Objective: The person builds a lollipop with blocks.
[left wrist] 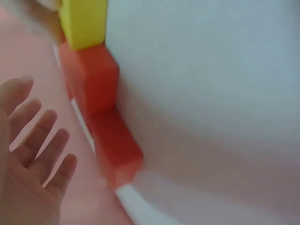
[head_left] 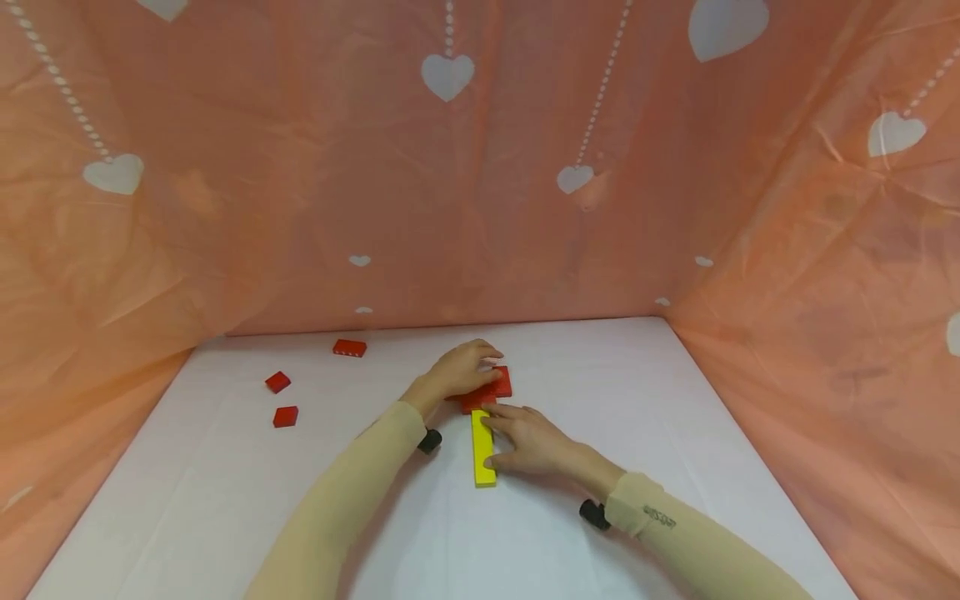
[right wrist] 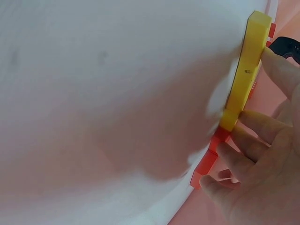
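A long yellow block (head_left: 483,446) lies lengthwise on the white table, its far end meeting a red block (head_left: 475,403). Beyond that sits another red block (head_left: 506,382), offset to the right and touching the first at a corner. My right hand (head_left: 536,442) is along the yellow block's right side, thumb and fingertips (right wrist: 251,117) resting at that one side. Over the red blocks hovers my left hand (head_left: 461,369), partly covering them in the head view. In the left wrist view its fingers (left wrist: 44,129) are spread apart, holding nothing.
On the left of the table lie two small red blocks, one (head_left: 277,382) behind the other (head_left: 285,417). A red block with white dots on its side (head_left: 349,347) is near the back edge. Orange curtains (head_left: 480,208) with white hearts enclose the back and sides.
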`<state>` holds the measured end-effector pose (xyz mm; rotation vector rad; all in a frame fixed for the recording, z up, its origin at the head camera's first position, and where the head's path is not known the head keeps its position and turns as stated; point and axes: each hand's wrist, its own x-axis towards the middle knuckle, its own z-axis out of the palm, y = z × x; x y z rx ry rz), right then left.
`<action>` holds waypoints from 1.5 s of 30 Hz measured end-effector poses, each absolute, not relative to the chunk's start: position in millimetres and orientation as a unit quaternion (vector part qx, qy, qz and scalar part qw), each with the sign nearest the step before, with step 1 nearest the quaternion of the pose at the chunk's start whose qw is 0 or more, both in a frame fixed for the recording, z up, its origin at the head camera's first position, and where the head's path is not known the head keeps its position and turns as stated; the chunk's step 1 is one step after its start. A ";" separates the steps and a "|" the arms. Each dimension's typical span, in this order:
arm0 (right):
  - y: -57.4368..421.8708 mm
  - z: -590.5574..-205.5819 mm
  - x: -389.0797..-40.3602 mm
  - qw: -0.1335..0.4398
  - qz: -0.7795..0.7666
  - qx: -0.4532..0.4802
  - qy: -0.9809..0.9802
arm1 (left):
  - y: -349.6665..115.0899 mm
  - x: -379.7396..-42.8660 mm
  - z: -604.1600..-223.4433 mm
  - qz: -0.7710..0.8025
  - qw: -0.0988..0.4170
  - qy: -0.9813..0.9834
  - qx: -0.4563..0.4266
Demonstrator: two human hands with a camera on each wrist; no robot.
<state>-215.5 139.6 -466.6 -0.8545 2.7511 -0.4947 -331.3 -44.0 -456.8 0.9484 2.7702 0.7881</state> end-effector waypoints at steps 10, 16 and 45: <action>139.8 -467.2 -210.9 0.112 -0.173 -0.272 0.940 | -97.8 -323.5 -447.0 0.320 0.011 0.917 0.238; 141.6 -467.9 -208.7 0.110 -0.178 -0.269 0.940 | -149.6 -314.1 -443.6 0.341 -0.017 0.913 0.223; 135.4 -467.5 -213.5 0.103 -0.186 -0.290 0.933 | -350.0 -282.0 -456.1 0.216 -0.051 0.964 0.147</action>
